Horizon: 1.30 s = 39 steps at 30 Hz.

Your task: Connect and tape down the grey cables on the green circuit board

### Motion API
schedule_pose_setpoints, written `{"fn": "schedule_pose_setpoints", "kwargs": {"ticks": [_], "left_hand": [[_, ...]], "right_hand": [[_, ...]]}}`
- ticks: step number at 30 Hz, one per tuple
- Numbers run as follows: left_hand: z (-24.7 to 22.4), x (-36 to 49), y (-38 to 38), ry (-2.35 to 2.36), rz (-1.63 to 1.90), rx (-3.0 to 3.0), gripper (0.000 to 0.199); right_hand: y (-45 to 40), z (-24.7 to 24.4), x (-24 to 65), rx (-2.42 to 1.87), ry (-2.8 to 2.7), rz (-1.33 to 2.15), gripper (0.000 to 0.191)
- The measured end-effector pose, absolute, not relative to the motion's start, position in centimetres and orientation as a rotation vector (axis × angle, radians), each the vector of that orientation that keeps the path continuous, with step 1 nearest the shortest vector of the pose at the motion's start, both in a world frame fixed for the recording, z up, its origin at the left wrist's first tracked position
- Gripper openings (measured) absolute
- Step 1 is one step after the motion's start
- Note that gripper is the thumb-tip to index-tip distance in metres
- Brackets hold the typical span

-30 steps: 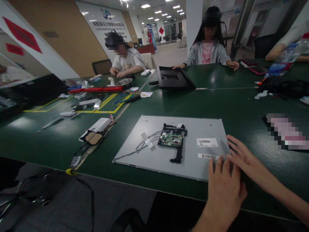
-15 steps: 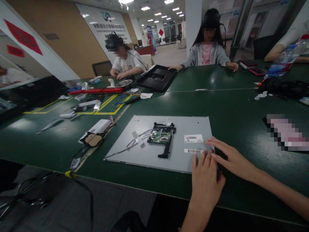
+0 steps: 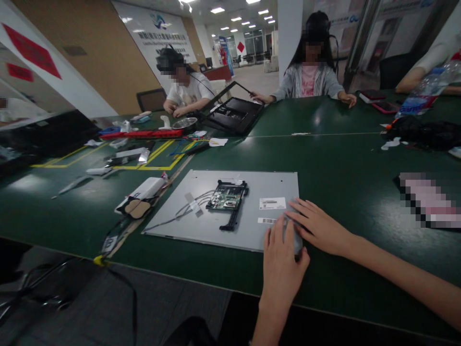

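Note:
A flat light-grey metal panel [image 3: 180,221], like the back of a display, lies on the green table. On it sit a green circuit board [image 3: 226,199] in a black plastic bracket [image 3: 230,222], grey cables [image 3: 183,209] under clear tape, a white label [image 3: 272,203] and a barcode strip [image 3: 267,220]. My left hand [image 3: 284,264] rests at the panel's near right corner, fingers stretched over its edge. Just beyond it my right hand [image 3: 319,229] lies with fingers extended on the right edge. Both are open; the corner beneath them is partly hidden.
Left of the panel lies a white taped block [image 3: 142,194] with a black cable. Across the table a person's hand [image 3: 262,97] holds a thin black frame [image 3: 232,89] over a black casing [image 3: 236,115]. A blurred-out pink object [image 3: 432,199] and a plastic bottle [image 3: 419,96] stand right.
The panel has slid left across the table, with both my hands following along its right edge. Across the table, the person has raised a thin black frame from the black casing.

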<state>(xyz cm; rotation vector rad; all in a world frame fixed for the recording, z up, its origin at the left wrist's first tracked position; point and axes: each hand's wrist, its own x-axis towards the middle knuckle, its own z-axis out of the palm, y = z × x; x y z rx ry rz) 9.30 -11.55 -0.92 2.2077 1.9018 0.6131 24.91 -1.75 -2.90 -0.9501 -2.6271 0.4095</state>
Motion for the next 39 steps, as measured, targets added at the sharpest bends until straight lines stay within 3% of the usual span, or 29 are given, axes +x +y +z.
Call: {"fn": "schedule_pose_setpoints", "kwargs": {"ticks": [13,18,21,25,39], "left_hand": [[0.3,3.6,-10.8,1.815,0.543,2.269,0.057],[2.5,-2.5,-6.4,2.101,0.547,2.367,0.046],[2.2,-6.1,-3.1,2.224,0.307,2.337,0.047],[1.0,-9.3,-0.2,2.233,0.121,2.301,0.045],[1.3,-16.3,5.6,2.346,-0.003,2.145,0.049]], "right_hand": [[-1.8,-2.8,20.9,-0.986,-2.613,0.427,0.050],[-2.2,-2.7,20.8,-1.017,-2.582,0.460,0.049],[-2.3,-2.6,20.9,-1.025,-2.586,0.462,0.049],[-2.3,-2.6,20.9,-1.023,-2.601,0.448,0.049],[-2.0,-3.3,21.2,-1.017,-2.609,0.460,0.050]]}}
